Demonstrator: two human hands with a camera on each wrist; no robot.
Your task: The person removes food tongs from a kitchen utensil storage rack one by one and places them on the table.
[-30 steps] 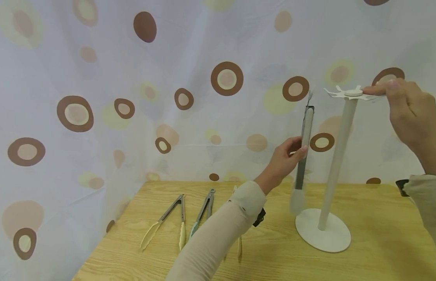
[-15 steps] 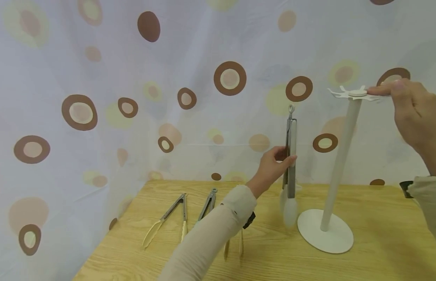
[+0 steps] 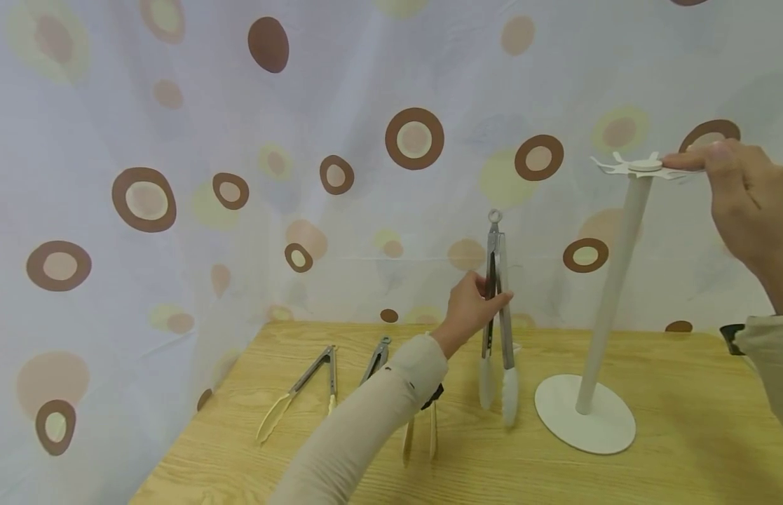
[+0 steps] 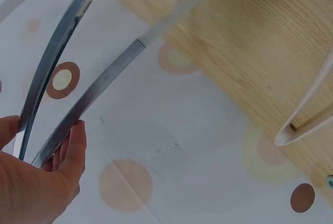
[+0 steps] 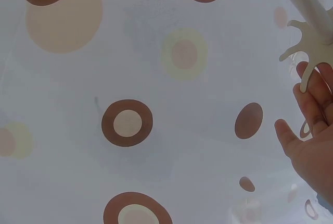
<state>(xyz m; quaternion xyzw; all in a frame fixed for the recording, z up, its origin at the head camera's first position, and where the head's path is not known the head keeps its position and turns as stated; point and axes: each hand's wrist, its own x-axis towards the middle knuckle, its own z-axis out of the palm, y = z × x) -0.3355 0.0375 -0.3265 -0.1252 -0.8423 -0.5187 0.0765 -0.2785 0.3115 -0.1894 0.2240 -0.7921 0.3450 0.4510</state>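
My left hand (image 3: 470, 308) grips a pair of metal tongs (image 3: 506, 330) with whitish tips, held upright with the ring end up and the arms a little apart. In the left wrist view the thumb and fingers lie on either side of the tongs' arms (image 4: 86, 101). My right hand (image 3: 747, 200) touches the top of a white stand (image 3: 612, 294) with an outstretched finger beside its round cap. From the right wrist view, the fingers (image 5: 312, 104) show under the curved hooks (image 5: 307, 47) of the stand's top.
Yellow-tipped tongs (image 3: 331, 372) lie spread on the wooden table (image 3: 694, 414) at left. Beside them lie another pair of tongs (image 3: 375, 361) and pale tongs (image 3: 433, 435), both partly behind my left sleeve (image 3: 359, 421). A spotted curtain (image 3: 366, 84) hangs behind the table.
My left hand has moved left and down with the tongs, away from the stand, and the tongs' arms have spread apart. The right hand stays at the stand's top.
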